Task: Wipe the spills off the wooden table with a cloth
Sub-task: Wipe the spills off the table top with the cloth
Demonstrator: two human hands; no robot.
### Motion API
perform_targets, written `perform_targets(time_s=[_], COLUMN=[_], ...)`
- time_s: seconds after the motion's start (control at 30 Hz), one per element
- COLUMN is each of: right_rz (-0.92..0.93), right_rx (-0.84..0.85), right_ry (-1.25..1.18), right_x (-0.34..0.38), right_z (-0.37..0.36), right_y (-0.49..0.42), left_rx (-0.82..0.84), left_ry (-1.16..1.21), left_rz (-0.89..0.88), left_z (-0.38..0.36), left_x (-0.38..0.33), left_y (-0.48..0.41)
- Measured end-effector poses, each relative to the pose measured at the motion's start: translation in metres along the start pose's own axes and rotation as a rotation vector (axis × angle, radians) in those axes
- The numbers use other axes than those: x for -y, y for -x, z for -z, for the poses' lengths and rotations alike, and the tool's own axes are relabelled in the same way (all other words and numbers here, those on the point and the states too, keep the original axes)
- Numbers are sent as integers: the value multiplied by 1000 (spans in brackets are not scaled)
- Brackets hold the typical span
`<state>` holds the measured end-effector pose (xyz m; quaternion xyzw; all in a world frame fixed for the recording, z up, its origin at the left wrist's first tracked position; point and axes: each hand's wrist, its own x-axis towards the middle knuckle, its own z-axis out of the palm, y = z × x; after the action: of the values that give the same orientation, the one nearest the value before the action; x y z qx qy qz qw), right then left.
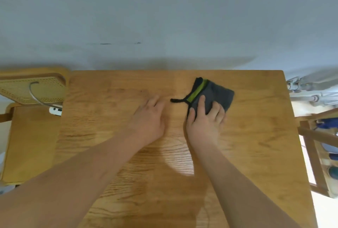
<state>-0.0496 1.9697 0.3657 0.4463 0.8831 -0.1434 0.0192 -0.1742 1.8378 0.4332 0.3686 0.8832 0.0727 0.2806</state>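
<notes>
While it lies flat on the wooden surface [247, 154] right of centre in the frame, the folded dark grey cloth with a lime-green stripe and black trim [219, 94] is pressed down by the right hand [204, 121]. That hand's fingers [202, 102] are spread and laid flat over the near half of the cloth, palm down, not curled around it. A thin black loop [178, 100] trails from the cloth's left edge onto the bare wood, pointing toward the left hand [149, 118]. The left hand rests palm down on the surface just left of the cloth, fingers extended and close together, touching the wood and holding nothing; it is slightly blurred. Both bare forearms reach in from the bottom of the frame. No spill is clearly discernible on the wood. At the upper left, beside the surface, stands a wooden chair with a woven cane back [33, 90], and a white object [55, 111] sits at the table's left edge. Wooden shelving [314, 147] shows at the right edge, with grey pipes [311, 89] above it.
</notes>
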Motion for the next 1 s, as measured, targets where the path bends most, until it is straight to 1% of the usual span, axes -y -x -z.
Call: perform_targets(time_s=[0.07, 0.17, 0.27, 0.33, 0.4, 0.47, 0.53, 0.63, 0.7, 0.77, 0.87, 0.93, 1.0], right_rz=[132, 323, 671, 865, 936, 878, 705, 317, 46, -144, -282, -284, -213], right_rx=[20, 91, 200, 237, 205, 155, 108, 47, 31, 10, -26, -14, 37], right_ry=[15, 34, 29, 28, 23, 31, 48, 90, 59, 34, 8, -20, -19], right_x=[14, 46, 67, 54, 24, -18, -63, -127, -152, -152, -111, -70, -27], right_z=[-9, -24, -35, -34, -27, -15, 3, 33, 43, 40, 21, 7, -6], right_y=[37, 87, 130, 137, 126, 103, 79, 56, 55, 64, 93, 122, 157], left_rx=[-72, -176, -245, -267, -263, -236, -208, -175, -143, -124, -120, -123, -148], left_ry=[13, 38, 31, 18, 1, 9, 43, 90, 98, 97, 116, 131, 145], left_rz=[-16, 40, 118, 136, 125, 96, 62, -9, -64, -101, -110, -101, -88], left_z=[-5, -10, -13, -16, -19, -27, -37, -52, -60, -67, -72, -72, -71], left_x=[6, 25, 45, 52, 53, 45, 32, 10, 2, 4, 18, 32, 50], left_y=[13, 39, 68, 80, 85, 87, 90, 100, 109, 118, 138, 156, 179])
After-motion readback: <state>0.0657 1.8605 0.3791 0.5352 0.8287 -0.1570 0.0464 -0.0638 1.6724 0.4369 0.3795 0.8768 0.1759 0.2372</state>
